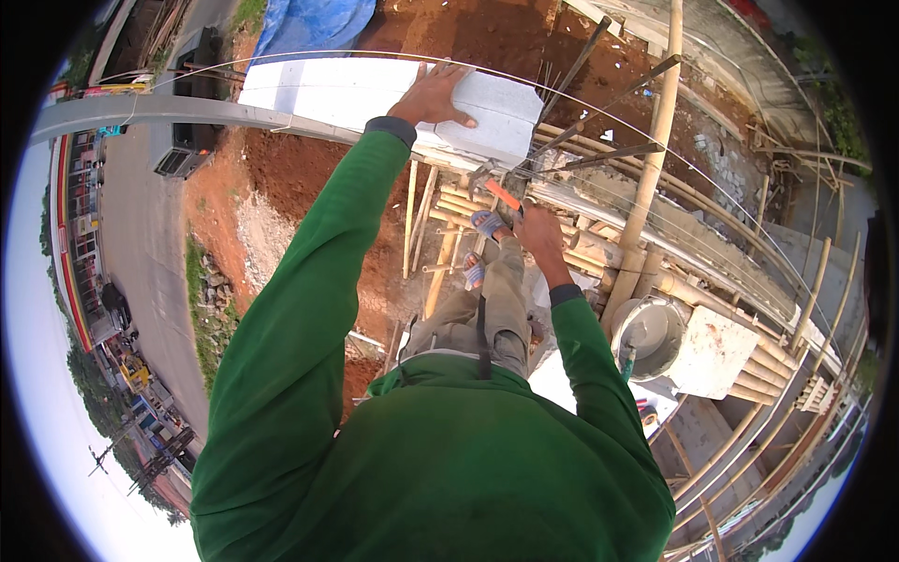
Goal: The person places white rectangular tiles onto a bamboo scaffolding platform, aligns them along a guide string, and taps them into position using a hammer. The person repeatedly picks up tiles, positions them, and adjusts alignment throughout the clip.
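My left hand (434, 99) lies flat with spread fingers on a pale lightweight block (501, 117), at the right end of a row of white blocks (323, 86). Lower and to the right, my right hand (540, 236) is closed around an orange-handled hammer (503, 195). Its grey metal head points up and left, close to the block's lower edge; whether it touches the block I cannot tell. Under the hammer are my feet in striped sandals (488, 223), standing among bamboo poles.
At right, a round bucket (650, 335) of grey mortar holds a green-handled tool, beside a pale board (716, 351). An upright bamboo pole (655, 169) and dark rods (604, 155) rise right of the block. A string crosses above. Left, the ground drops to red soil and a road (140, 253).
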{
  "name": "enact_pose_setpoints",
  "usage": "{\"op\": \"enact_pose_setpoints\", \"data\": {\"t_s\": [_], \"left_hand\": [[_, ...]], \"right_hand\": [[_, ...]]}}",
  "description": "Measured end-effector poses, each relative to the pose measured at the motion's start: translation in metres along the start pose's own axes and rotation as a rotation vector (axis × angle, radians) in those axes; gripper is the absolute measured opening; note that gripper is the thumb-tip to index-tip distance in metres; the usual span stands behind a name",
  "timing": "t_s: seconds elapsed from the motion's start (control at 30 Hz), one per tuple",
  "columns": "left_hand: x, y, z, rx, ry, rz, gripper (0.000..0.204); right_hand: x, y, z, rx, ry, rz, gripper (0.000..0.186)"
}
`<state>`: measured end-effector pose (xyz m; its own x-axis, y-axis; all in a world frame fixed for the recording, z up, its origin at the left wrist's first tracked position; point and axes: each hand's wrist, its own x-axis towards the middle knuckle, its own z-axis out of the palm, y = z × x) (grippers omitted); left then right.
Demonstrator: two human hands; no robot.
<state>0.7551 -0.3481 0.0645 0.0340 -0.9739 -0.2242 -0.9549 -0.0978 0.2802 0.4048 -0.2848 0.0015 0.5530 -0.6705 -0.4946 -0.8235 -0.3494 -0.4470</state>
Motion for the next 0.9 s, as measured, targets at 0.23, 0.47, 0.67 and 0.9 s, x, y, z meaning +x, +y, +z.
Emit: {"op": "enact_pose_setpoints", "data": {"t_s": [0.23,0.47,0.67,0.9], "left_hand": [[-0.002,0.006,-0.008,0.014,-0.005,0.004,0.125],[-0.001,0.006,-0.01,-0.005,-0.026,-0.002,0.125],[0.0,0.01,-0.016,-0.022,-0.049,-0.035,0.128],[-0.002,0.011,-0.015,-0.048,-0.054,-0.043,0.13]], "right_hand": [[-0.06,-0.029,-0.003,0.501,0.18,-0.247,0.039],[-0.047,-0.085,-0.019,0.803,0.316,-0.106,0.039],[-0.022,-0.093,-0.031,0.782,0.272,0.01,0.044],[-0.024,-0.089,-0.029,0.711,0.307,0.009,0.049]]}}
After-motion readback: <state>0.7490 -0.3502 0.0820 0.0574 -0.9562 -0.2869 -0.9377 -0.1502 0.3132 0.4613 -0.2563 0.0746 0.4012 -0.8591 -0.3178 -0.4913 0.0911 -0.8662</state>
